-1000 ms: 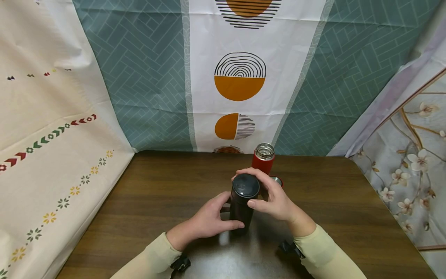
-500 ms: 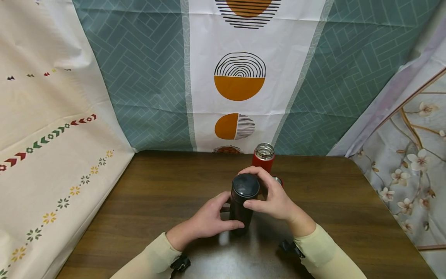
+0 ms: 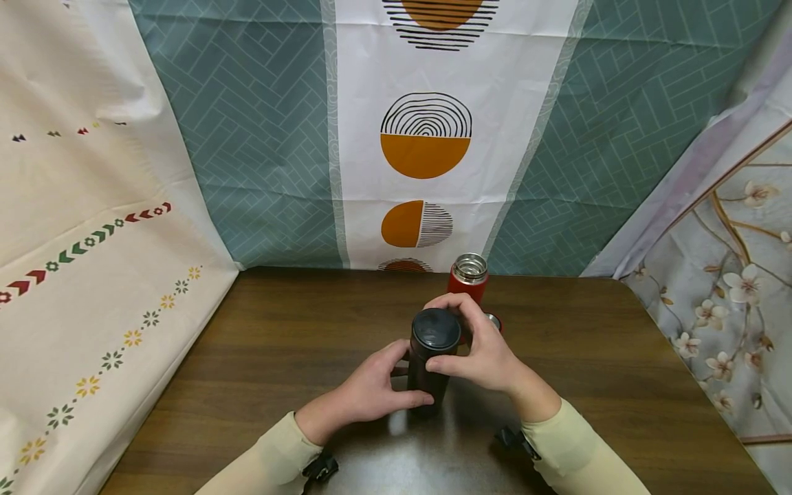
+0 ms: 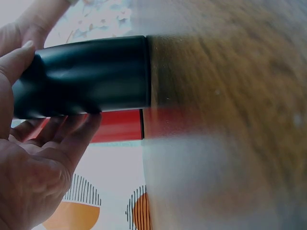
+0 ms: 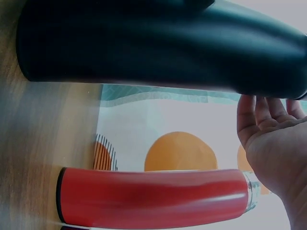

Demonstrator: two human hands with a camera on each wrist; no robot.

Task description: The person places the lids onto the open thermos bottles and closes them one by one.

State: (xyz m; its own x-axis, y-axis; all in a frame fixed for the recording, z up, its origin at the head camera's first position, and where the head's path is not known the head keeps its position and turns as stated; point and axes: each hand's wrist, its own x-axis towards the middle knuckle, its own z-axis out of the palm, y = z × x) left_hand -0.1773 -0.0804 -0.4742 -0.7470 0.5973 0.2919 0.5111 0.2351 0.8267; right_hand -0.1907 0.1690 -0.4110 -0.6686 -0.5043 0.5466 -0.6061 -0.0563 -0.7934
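A black thermos [image 3: 427, 375] stands upright on the wooden table. My left hand [image 3: 371, 388] grips its lower body, the thumb across the front and the fingers behind, as the left wrist view also shows. My right hand [image 3: 485, 350] holds the top around the black lid [image 3: 436, 328], with its thumb on the near side just below the lid's top. In the right wrist view fingers [image 5: 264, 112] touch the thermos close to its upper end. Behind stands a red thermos [image 3: 467, 285], its steel mouth uncovered, partly hidden by my right hand.
A small red-rimmed cap [image 3: 494, 321] lies on the table [image 3: 297, 309] beside the red thermos, partly behind my right hand. Patterned cloths hang at the back [image 3: 272, 172] and along both sides of the table.
My right thumb has slid left across the front of the black thermos, and the right fingers have shifted slightly right around its top. The left hand and the thermos have stayed in place.
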